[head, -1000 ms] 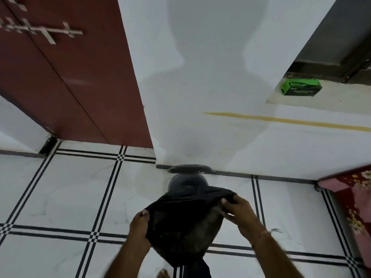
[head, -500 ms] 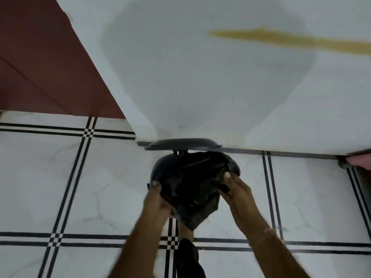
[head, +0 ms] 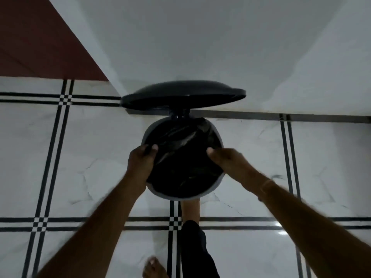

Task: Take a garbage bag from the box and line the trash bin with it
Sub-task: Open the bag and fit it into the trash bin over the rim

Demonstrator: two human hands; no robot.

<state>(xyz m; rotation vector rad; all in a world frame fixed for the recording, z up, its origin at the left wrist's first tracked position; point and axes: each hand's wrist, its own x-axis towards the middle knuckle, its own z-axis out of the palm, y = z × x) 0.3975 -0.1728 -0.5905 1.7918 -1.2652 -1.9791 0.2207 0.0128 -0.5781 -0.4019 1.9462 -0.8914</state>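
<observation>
bin (head: 217, 184) inside: hidden by bag (head: 184, 155)
pedal: hidden under foot (head: 190, 209)
forearms: motion-blurred, cut by bottom edge

The setting is a home interior, likely a room corner or passage. Below my left hand (head: 140, 163) and right hand (head: 226, 160) runs a floor (head: 60, 157) of glossy white marble-look tiles with double black border lines and small checkered crossings. Between my hands stands a small round pedal bin (head: 217, 182), lid (head: 183, 95) raised, set against a plain white painted wall (head: 200, 37) beyond them. Far off past my left hand is a dark red door (head: 30, 37). I stand barefoot, one foot (head: 154, 267) showing below my hands.
</observation>
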